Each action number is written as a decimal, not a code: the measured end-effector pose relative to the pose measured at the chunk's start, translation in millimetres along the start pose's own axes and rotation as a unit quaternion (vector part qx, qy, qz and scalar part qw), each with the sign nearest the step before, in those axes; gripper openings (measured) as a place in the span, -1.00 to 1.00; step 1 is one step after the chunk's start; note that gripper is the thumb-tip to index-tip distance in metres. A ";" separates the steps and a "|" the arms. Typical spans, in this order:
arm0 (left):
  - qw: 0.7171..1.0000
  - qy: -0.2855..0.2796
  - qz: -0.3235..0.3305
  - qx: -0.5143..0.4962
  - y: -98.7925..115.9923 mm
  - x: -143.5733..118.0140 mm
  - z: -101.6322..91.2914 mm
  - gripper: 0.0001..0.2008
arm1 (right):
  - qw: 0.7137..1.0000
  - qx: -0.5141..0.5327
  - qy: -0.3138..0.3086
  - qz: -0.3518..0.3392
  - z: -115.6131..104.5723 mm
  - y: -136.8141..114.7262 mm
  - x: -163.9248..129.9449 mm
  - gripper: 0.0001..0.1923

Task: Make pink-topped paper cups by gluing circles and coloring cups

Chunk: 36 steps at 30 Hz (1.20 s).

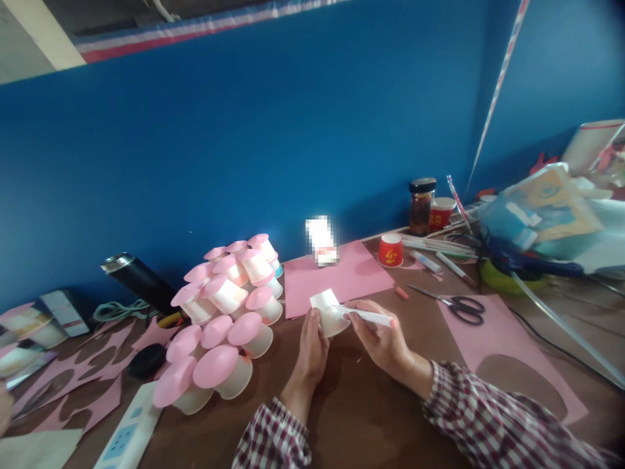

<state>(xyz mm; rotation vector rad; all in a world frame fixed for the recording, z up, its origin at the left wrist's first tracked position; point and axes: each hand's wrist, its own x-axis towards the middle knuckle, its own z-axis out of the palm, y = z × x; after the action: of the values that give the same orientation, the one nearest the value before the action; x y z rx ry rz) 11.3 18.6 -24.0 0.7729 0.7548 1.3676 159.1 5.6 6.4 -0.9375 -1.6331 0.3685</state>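
Note:
My left hand [313,348] is wrapped around a white paper cup [333,324], held tilted just above the table in front of me. A squarish white flap shows at the cup's upper left; I cannot tell whether it is part of the cup. In my right hand [385,348] is a white marker [374,316] with a red end, gripped like a pen. Its tip points left and meets or nearly meets the cup's side. Behind the cup lies a pink paper sheet [336,277].
Several cups with pink paper tops [215,367] crowd the left. A black flask [141,283] leans behind them, a power strip [129,430] in front. Rightward are scissors [463,309], cut pink paper [537,378], a red cup [390,251] and a jar [421,205]. Another person's hand [4,407] shows far left.

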 end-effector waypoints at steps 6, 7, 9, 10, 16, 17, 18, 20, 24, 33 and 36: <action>1.000 -0.012 0.007 -0.019 1.4 -0.7 3.2 -0.68 | 1.000 -0.008 -0.003 -0.003 0.9 1.9 -1.0 -0.84; 1.000 -0.013 0.007 -0.022 1.5 -0.8 3.5 -0.68 | 1.000 -0.010 -0.002 -0.003 1.0 2.0 -1.0 -0.84; 1.000 -0.011 0.004 -0.021 1.8 -1.1 3.7 -0.68 | 1.000 -0.012 -0.001 -0.003 1.2 2.0 -0.9 -0.84; 1.000 -0.009 0.001 -0.018 1.9 -1.4 3.7 -0.69 | 1.000 -0.011 -0.001 -0.003 1.2 2.0 -0.8 -0.84; 1.000 -0.009 0.000 -0.014 2.0 -1.9 3.1 -0.69 | 1.000 0.002 -0.006 0.002 1.3 2.4 -0.5 -0.82; 1.000 -0.010 0.001 -0.016 1.9 -1.9 3.3 -0.68 | 1.000 0.003 -0.005 -0.001 1.3 2.7 -0.5 -0.82; 1.000 -0.011 0.001 -0.018 1.9 -1.9 3.5 -0.68 | 1.000 0.004 -0.004 -0.004 1.3 3.0 -0.5 -0.83; 1.000 -0.012 0.001 -0.021 2.0 -2.1 4.3 -0.66 | 1.000 0.010 0.001 -0.007 1.6 3.4 -0.5 -0.83; 1.000 -0.022 0.004 -0.011 3.2 -4.1 7.0 -0.70 | 1.000 0.024 0.009 0.001 2.4 4.1 -0.8 -0.83; 0.999 -0.024 0.008 0.028 3.0 -6.7 8.8 -0.71 | 1.000 0.014 0.005 -0.002 2.4 4.9 -1.3 -0.84; 0.998 -0.018 0.011 0.054 1.6 -7.0 7.5 -0.68 | 1.000 0.013 0.009 -0.006 2.2 5.2 -1.1 -0.84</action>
<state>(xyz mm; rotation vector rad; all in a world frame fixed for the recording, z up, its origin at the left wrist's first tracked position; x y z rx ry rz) 16.3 11.5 -18.3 0.8906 0.7981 1.3369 159.0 8.6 1.5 -0.9084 -1.6131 0.3699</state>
